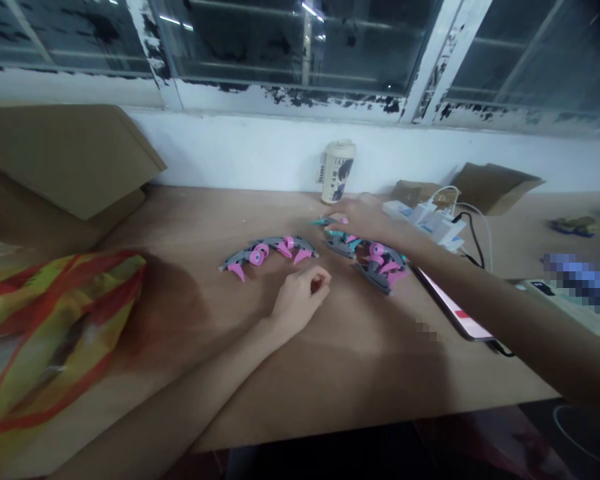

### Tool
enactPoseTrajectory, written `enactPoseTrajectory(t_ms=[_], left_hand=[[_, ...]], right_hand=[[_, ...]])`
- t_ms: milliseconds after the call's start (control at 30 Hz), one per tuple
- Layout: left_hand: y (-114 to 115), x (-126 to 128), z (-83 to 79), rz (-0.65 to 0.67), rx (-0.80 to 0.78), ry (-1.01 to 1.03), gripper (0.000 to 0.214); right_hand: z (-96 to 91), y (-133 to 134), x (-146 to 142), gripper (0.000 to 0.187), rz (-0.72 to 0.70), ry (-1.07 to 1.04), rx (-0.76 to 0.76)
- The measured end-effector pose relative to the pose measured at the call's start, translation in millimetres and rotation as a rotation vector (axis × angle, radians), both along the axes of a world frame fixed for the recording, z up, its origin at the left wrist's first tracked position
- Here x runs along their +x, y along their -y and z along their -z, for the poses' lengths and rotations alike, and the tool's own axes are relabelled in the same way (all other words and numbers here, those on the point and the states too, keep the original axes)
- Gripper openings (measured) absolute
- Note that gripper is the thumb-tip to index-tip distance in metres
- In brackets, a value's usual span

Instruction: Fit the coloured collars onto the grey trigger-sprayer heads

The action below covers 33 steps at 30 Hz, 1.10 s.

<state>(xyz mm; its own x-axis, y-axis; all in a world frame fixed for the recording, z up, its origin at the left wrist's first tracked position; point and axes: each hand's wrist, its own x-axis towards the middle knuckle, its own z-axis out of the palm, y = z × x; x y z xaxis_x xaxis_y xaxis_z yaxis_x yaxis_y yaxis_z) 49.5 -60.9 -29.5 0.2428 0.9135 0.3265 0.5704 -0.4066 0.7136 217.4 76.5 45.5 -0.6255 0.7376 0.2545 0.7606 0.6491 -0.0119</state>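
On the brown tabletop, my left hand (301,300) rests with its fingers curled into a loose loop, and nothing shows inside it. Just beyond it lies a curved grey plastic piece (270,248) with pink claw-like parts and rings. My right hand (361,217) reaches over a small grey, teal and pink piece (336,219); its fingertips are apart, around and near that piece. Beneath and in front of the right hand lies a second cluster of grey, pink and teal toy-like parts (377,260), partly covered by the hand and forearm.
A paper coffee cup (338,172) stands by the wall. White chargers and cables (443,223) sit at the right, near a lit phone (455,307) and another phone (570,303). A cardboard box (70,157) and a red-yellow plastic bag (55,327) occupy the left.
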Motion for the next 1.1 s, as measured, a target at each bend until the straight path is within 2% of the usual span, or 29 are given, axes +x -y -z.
enactPoseTrajectory(t_ms=[100,200,367,533,633,733,900,1000,1100], left_hand=[[1,0,-1.2,-0.015,0.010,-0.019,0.010],[3,1,-2.1,-0.024,0.020,-0.041,0.009],[5,1,-2.3,-0.033,0.054,-0.053,0.010],[5,2,-1.8,-0.034,0.086,-0.001,0.010],[5,1,-1.7,-0.037,0.093,0.067,0.009],[1,-2,-1.6,-0.090,0.105,0.171,0.007],[-12,-14,-0.1,-0.228,0.134,0.349,0.014],[-11,-13,1.9,-0.186,0.115,0.377,0.014],[0,-4,2.5,-0.063,0.040,0.364,0.014]], right_hand=[[11.4,17,-40,0.032,-0.089,0.060,-0.037],[23.9,23,-66,0.030,-0.102,0.102,-0.050],[34.1,15,-81,0.031,-0.059,0.136,-0.075],[35.5,6,-88,0.021,-0.035,0.122,-0.084],[33.7,7,-81,0.021,-0.040,0.087,-0.071],[32.0,18,-63,0.028,-0.066,0.039,-0.051],[36.9,64,-22,0.030,-0.185,-0.018,-0.074],[44.4,95,-4,0.031,-0.264,-0.169,-0.118],[50.5,115,8,0.031,-0.263,-0.287,-0.231]])
